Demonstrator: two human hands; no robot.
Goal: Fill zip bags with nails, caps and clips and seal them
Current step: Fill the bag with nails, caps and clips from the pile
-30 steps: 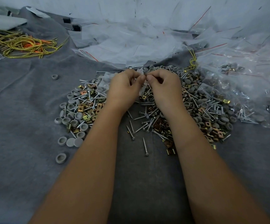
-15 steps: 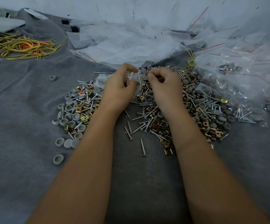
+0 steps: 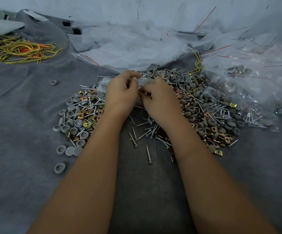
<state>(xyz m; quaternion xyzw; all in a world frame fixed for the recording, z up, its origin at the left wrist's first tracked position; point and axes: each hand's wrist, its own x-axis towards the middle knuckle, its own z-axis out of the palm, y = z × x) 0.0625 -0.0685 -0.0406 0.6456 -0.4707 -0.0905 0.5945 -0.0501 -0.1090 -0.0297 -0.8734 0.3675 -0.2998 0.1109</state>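
While you work over the big heap of nails, caps and clips (image 3: 196,105) at frame centre on the grey cloth (image 3: 27,115), expect loose, hard parts that roll and slide; scoop them, don't pinch singles. Empty zip bags (image 3: 128,48) lie piled at upper centre, filled ones (image 3: 255,85) at right. Your zip bag (image 3: 141,81), just above the knuckles, is thin, limp, slippery film, and nail points could pierce it; take it by the stiffer zip rim. Left hand (image 3: 121,95) pinches that rim, fingers curled. Right hand (image 3: 160,100) is curled at the mouth; what it holds I cannot tell. Versus half a second ago: both hands sit closer together, right hand shifted left toward the bag.
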